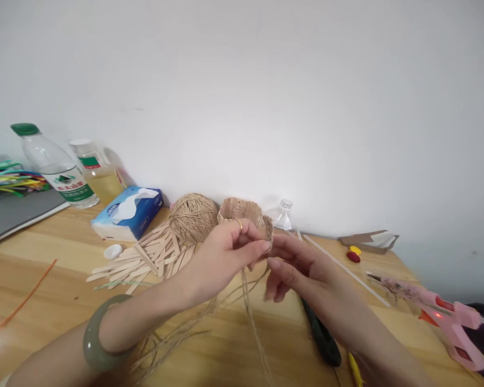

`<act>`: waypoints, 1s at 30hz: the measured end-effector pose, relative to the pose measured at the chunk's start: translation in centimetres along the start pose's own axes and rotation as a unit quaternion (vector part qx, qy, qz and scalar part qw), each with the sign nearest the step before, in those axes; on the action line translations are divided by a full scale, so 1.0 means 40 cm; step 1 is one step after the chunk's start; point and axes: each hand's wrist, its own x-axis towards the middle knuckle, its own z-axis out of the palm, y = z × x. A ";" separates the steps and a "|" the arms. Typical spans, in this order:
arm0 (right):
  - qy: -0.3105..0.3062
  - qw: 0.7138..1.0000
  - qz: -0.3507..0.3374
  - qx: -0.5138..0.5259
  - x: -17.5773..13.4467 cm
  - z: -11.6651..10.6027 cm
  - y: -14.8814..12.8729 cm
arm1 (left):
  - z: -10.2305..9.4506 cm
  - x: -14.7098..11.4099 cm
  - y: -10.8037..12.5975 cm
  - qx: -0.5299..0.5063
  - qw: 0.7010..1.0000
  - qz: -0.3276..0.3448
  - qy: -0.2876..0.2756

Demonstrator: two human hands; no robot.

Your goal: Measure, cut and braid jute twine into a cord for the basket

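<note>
My left hand [237, 250] pinches a short braid of jute twine [268, 228], its top end standing up above the fingertips. Close against it, my right hand [294, 269] has its fingers curled by the lower part of the braid; what lies between them is partly hidden. Loose twine strands [248, 306] hang from the hands, some running down toward me and others to the left. Behind my left hand sit a ball of jute twine [193, 217] and a brownish, round-sided item [240, 208], partly covered by my fingers.
Wooden craft sticks [145, 258] lie piled left of the hands, near a tissue pack [129, 212] and bottles [70, 183]. At right rests a pink glue gun [439, 312] with a red light. A dark-handled tool [321, 336] lies under my right forearm. The wall [242, 97] bounds the table behind.
</note>
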 end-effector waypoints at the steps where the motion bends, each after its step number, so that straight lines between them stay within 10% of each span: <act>1: -0.006 1.000 -0.004 0.009 0.001 0.002 0.001 | 0.001 0.000 0.000 0.010 1.000 -0.001 0.003; 12: 0.132 0.946 -0.093 -0.283 -0.008 -0.006 0.024 | 0.007 -0.001 -0.006 0.091 0.994 -0.059 -0.032; 21: 0.141 0.973 -0.103 -0.150 0.001 -0.011 0.031 | -0.002 0.004 -0.005 0.015 0.993 -0.092 -0.076; 30: 0.092 0.987 -0.081 -0.105 0.006 -0.027 0.013 | 0.002 -0.006 0.006 0.065 0.996 -0.060 -0.001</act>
